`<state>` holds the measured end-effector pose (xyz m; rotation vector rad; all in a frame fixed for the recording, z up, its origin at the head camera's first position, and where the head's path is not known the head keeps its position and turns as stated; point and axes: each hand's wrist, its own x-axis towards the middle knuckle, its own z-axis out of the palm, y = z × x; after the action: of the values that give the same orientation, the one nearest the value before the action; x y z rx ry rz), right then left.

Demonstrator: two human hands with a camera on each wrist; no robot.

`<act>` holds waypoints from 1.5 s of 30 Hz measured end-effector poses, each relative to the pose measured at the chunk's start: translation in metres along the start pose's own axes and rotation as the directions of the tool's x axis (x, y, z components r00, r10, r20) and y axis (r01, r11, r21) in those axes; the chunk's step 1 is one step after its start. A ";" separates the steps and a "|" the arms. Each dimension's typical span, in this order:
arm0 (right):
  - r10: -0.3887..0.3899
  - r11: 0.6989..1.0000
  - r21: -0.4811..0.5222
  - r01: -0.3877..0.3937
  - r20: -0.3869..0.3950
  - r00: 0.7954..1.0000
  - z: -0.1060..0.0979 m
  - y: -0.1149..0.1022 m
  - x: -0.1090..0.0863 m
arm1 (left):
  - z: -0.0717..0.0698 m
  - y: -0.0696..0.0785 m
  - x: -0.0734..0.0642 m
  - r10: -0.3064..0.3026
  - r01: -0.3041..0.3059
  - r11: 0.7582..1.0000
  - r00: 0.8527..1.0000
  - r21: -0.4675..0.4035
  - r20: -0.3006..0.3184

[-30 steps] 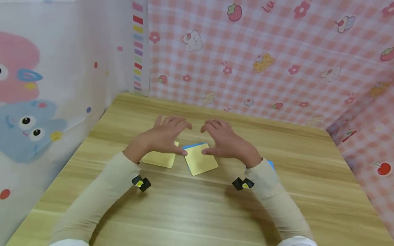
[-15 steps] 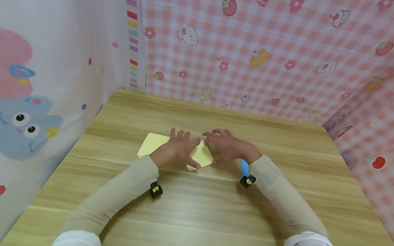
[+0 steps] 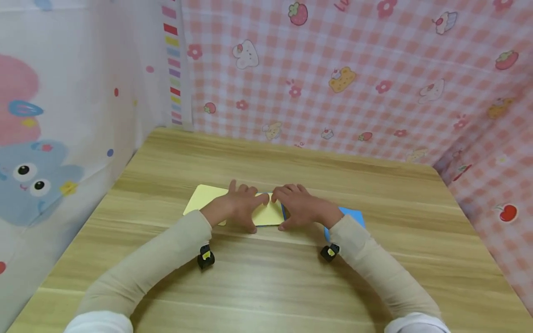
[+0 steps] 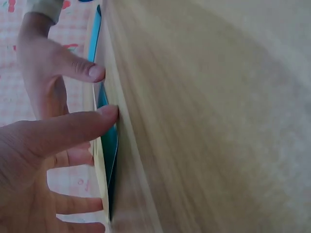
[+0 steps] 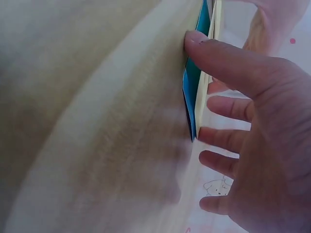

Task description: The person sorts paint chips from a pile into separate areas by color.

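Note:
A yellow square card (image 3: 268,216) lies over a blue one at mid table, with thin blue edges showing around it. My left hand (image 3: 238,206) holds the pair at its left side, thumb at the near edge and fingers toward the far edge. Mirroring it, my right hand (image 3: 301,206) holds the right side. The left wrist view shows the blue card (image 4: 110,150) bowed away from the yellow one near the thumb. In the right wrist view, the thumb overlaps the blue card (image 5: 189,90) and the fingertips are right at the yellow edge. Both hands hide parts of the cards.
Another yellow card (image 3: 205,198) lies to the left, partly under the left hand and wrist. A blue card (image 3: 353,217) is at the right, partly behind the right sleeve. The wooden table (image 3: 266,286) backs onto a pink checked cloth (image 3: 316,111).
Both hands have come down and in around the middle cards. The yellow card, tilted before, now sits squarer over the blue one.

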<state>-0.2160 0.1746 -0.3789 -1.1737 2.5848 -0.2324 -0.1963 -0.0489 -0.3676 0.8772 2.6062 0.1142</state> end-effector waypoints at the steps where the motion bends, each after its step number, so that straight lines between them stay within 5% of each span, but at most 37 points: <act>1: 0.000 1.000 -0.007 0.000 -0.006 1.000 0.001 -0.001 0.000 | -0.001 -0.002 0.000 0.001 -0.001 1.000 1.000 -0.012 0.005; 9: 0.028 1.000 0.000 -0.028 -0.050 0.998 -0.003 -0.001 -0.002 | -0.011 -0.015 -0.002 0.027 -0.030 0.997 0.999 -0.070 -0.040; 13: 0.002 1.000 -0.015 -0.004 -0.124 0.992 -0.033 -0.012 -0.009 | -0.042 -0.020 -0.019 0.064 -0.076 0.992 0.991 -0.099 -0.120; 17: -0.063 0.996 -0.071 0.048 -0.230 0.971 -0.073 -0.032 -0.014 | -0.081 -0.025 -0.044 0.105 -0.127 0.988 0.967 -0.085 -0.231; 21: -0.082 0.991 -0.121 0.053 -0.257 0.963 -0.089 -0.045 -0.008 | -0.097 -0.031 -0.061 0.117 -0.136 0.989 0.957 -0.054 -0.265; 32: 0.073 0.997 -0.032 -0.076 -0.087 0.994 -0.057 -0.101 0.066 | -0.058 -0.097 -0.095 0.061 -0.097 0.984 0.973 -0.152 -0.220; 37: 0.156 0.987 -0.049 -0.156 -0.019 0.988 -0.040 -0.101 0.080 | -0.037 -0.106 -0.085 0.070 -0.106 0.976 0.980 -0.190 -0.188; 42: 0.119 0.992 -0.048 -0.117 0.052 0.992 -0.012 -0.097 0.093 | -0.014 -0.110 -0.082 0.017 -0.027 0.970 0.999 -0.242 -0.044; 45: 0.092 0.995 -0.049 -0.089 0.069 0.993 -0.003 -0.098 0.098 | -0.005 -0.115 -0.084 0.000 -0.002 0.973 1.000 -0.231 -0.009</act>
<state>-0.2089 0.0361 -0.3693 -1.0567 2.5860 -0.1097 -0.2020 -0.1906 -0.3571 0.7951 2.5348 0.4139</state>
